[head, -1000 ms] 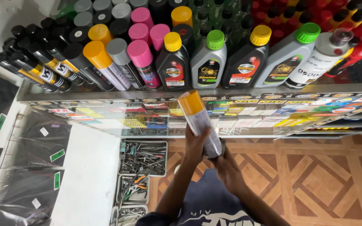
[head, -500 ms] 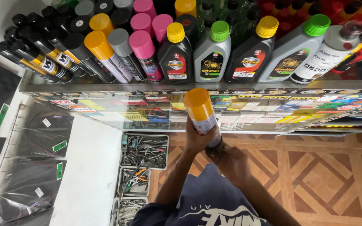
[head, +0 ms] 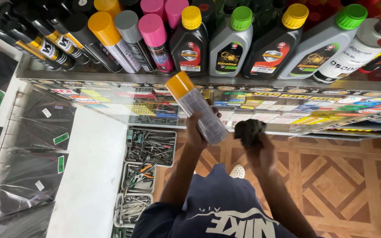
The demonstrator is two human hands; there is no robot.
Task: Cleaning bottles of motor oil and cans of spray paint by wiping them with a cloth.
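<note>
My left hand (head: 198,128) grips a grey spray can (head: 199,110) with an orange-yellow cap, tilted up and to the left in front of the glass counter. My right hand (head: 255,145) is closed on a dark cloth (head: 248,131), just to the right of the can's lower end and a little apart from it. Both hands are below the shelf edge (head: 111,79).
The shelf above holds spray cans with yellow, grey and pink caps (head: 131,42), oil bottles with yellow and green caps (head: 230,42) and black tubes (head: 36,39). Tool trays (head: 150,147) sit on the floor at left. Black bags (head: 27,176) hang at far left. Patterned wooden floor (head: 345,185) lies right.
The can has come away from my right hand; the cloth hand has moved off to the right of the can. The view has moved closer to the shelf.
</note>
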